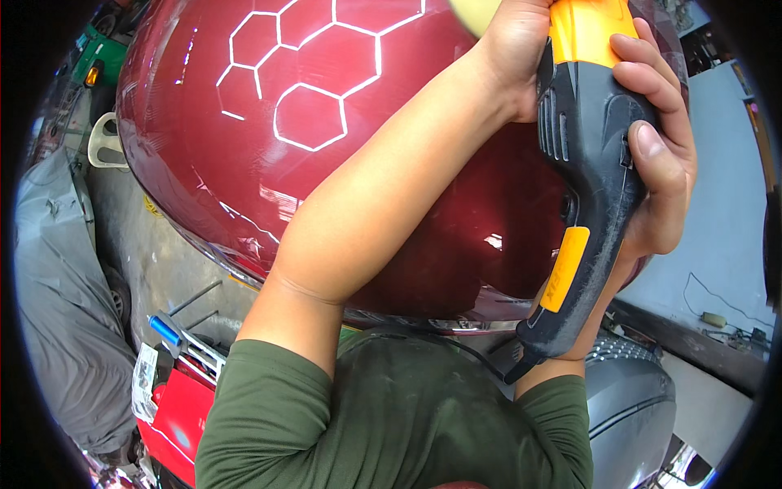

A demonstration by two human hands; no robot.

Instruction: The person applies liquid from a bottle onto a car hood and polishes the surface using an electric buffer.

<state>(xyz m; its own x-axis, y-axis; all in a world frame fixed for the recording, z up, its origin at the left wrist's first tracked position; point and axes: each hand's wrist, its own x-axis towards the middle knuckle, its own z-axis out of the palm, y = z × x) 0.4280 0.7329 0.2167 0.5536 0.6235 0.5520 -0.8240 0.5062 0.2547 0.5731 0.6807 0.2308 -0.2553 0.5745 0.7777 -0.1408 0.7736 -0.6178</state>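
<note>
Both hands are on a black and yellow electric car polisher (589, 165), held over a glossy dark red car panel (244, 159). My left hand (522, 46) grips the yellow front housing, partly cut off by the top edge. My right hand (663, 131) wraps the black body from the right, its thumb beside the switch. A pale yellow foam pad (473, 13) shows at the top, against or just above the paint; contact cannot be told. The power cord (479, 353) leaves the handle's end and passes along my shirt. Bright hexagonal light reflections cross the panel.
Left of the car stand a pale plastic chair (104, 147) and a vehicle under a grey cover (67, 305). A red case or cabinet (180, 409) sits at lower left. At lower right is a grey car body part (635, 415); a light blue wall (715, 202) rises beyond.
</note>
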